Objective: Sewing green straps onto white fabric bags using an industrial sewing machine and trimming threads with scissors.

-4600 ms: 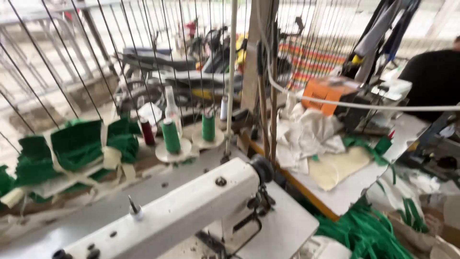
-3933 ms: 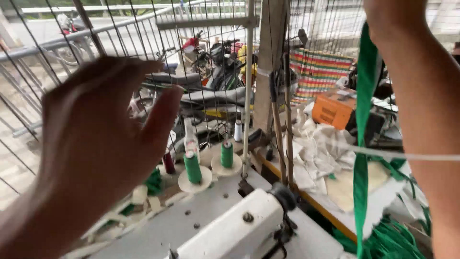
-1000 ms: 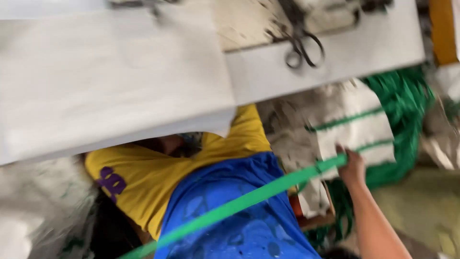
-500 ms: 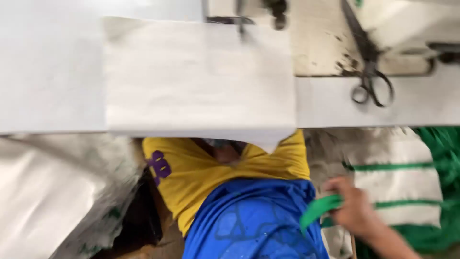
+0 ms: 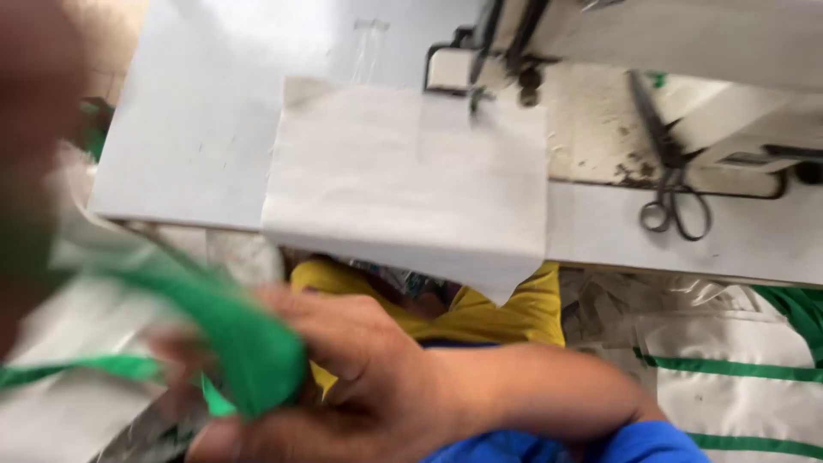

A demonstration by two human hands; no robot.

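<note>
My right hand (image 5: 369, 386) reaches across my lap from the lower right, its fingers closed on a green strap (image 5: 231, 343). The strap bends over my fingers and trails off to the left edge. A large blurred shape at the left edge appears to be my left hand (image 5: 30, 129), very close to the camera; its fingers cannot be made out. A white fabric piece (image 5: 403, 180) lies on the table (image 5: 197, 111) under the needle of the sewing machine (image 5: 686, 43) and hangs over the front edge.
Scissors (image 5: 673, 184) lie on the machine bed to the right. White sacks with green stripes (image 5: 746, 377) are piled at the lower right beside my lap. More pale fabric lies at the lower left.
My right hand has carried the green strap from the lower right across to the lower left. The view has shifted right, and a blurred shape has entered at the left edge.
</note>
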